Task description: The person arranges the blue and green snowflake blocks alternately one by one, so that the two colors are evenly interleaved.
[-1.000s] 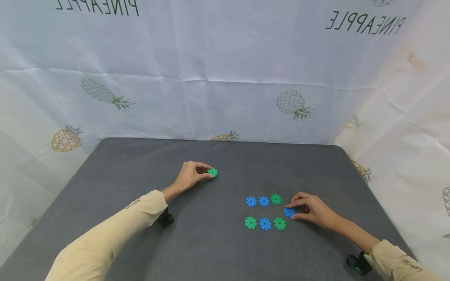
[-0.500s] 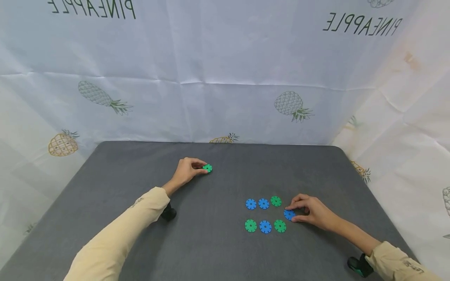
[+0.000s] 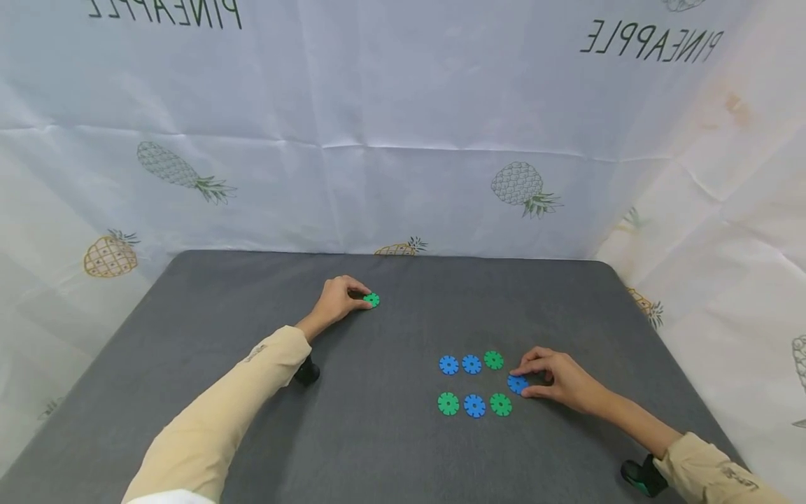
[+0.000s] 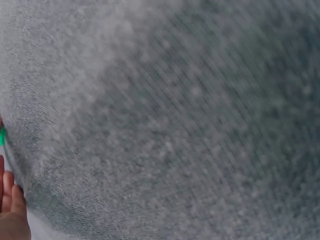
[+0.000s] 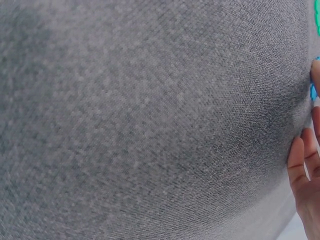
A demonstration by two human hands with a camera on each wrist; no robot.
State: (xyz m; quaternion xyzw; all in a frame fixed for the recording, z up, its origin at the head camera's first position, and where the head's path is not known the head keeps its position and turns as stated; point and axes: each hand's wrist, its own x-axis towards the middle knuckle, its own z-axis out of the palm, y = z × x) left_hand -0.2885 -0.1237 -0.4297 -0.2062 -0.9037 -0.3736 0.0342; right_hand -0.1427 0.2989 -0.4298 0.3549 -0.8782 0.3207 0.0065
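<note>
Near the far side of the grey table, my left hand (image 3: 336, 299) pinches a green notched disc (image 3: 373, 300) at its edge, between thumb and fingers. At the right, my right hand (image 3: 563, 380) holds a blue notched disc (image 3: 516, 384) by thumb and fingertips, low at the cloth. In the left wrist view only part of the left hand (image 4: 13, 215) shows, with a sliver of green disc (image 4: 1, 136). The right wrist view catches the right hand (image 5: 306, 172) at its edge, partly covering the blue disc (image 5: 313, 92).
Left of the right hand lie two rows of discs. The far row has two blue discs (image 3: 449, 365) and a green disc (image 3: 494, 360). The near row has a green disc (image 3: 448, 404), a blue disc (image 3: 475, 406) and another green disc (image 3: 501, 404). A pineapple-print curtain (image 3: 352, 196) hangs behind the table (image 3: 378, 448).
My left hand has moved a little to the left and away from me, carrying the green disc. The right hand keeps its grip on the blue disc in the same place.
</note>
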